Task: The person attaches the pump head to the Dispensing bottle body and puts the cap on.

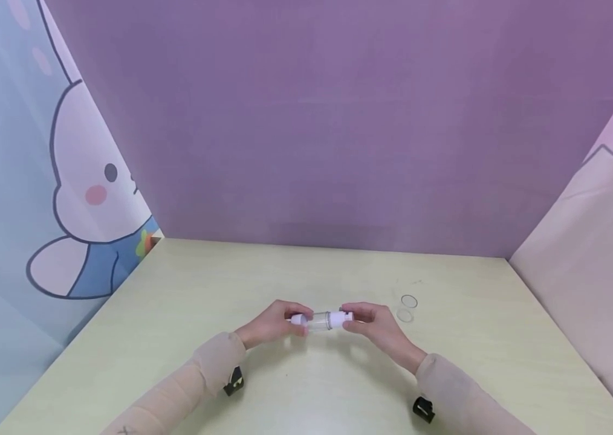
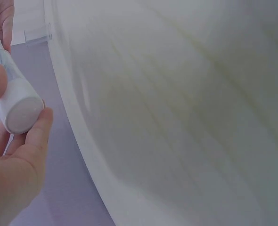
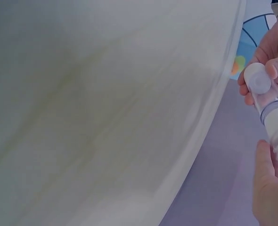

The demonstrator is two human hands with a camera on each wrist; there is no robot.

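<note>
A small bottle (image 1: 320, 321), clear in the middle with white ends, is held sideways just above the table between both hands. My left hand (image 1: 274, 324) grips its white base end; in the left wrist view the round, flat bottom (image 2: 24, 114) faces the camera between thumb and fingers. At the other end, my right hand (image 1: 381, 329) pinches the white top between thumb and fingers. The right wrist view shows the white collar (image 3: 277, 120) beside the clear body. The fingers partly cover both ends.
A clear, open-ended cap (image 1: 407, 309) stands on the pale table (image 1: 306, 386), right of and beyond the right hand. Black wrist devices sit by the left sleeve (image 1: 197, 368) and right sleeve (image 1: 464, 389). A purple panel (image 1: 328, 133) rises behind the table, with printed curtains at both sides.
</note>
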